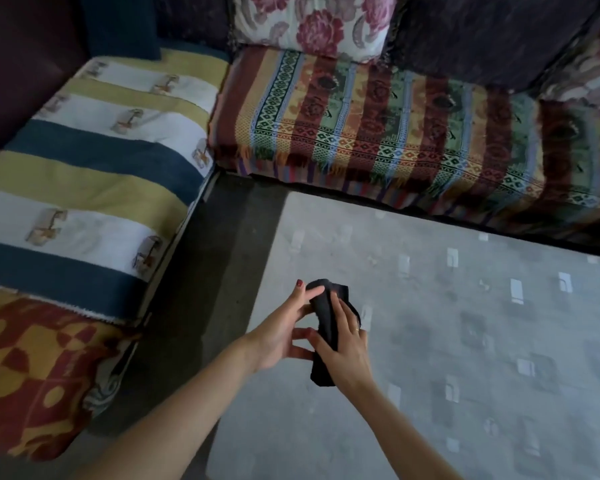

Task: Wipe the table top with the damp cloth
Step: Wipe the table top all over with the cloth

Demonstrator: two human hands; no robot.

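A dark, folded cloth (327,327) is held upright between both hands above the left part of the table top (465,341), which is pale grey with small light rectangles in its pattern. My left hand (284,334) grips the cloth from the left, fingers curled over its upper end. My right hand (349,351) presses against it from the right, covering its middle. The cloth's lower end hangs below my right palm. Whether the cloth touches the table cannot be told.
A low couch wraps around the table: a blue, yellow and white striped seat cover (94,174) on the left, a multicoloured woven cover (378,133) behind. A floral cushion (312,26) leans at the back. Dark floor (215,271) runs between the couch and the table's left edge.
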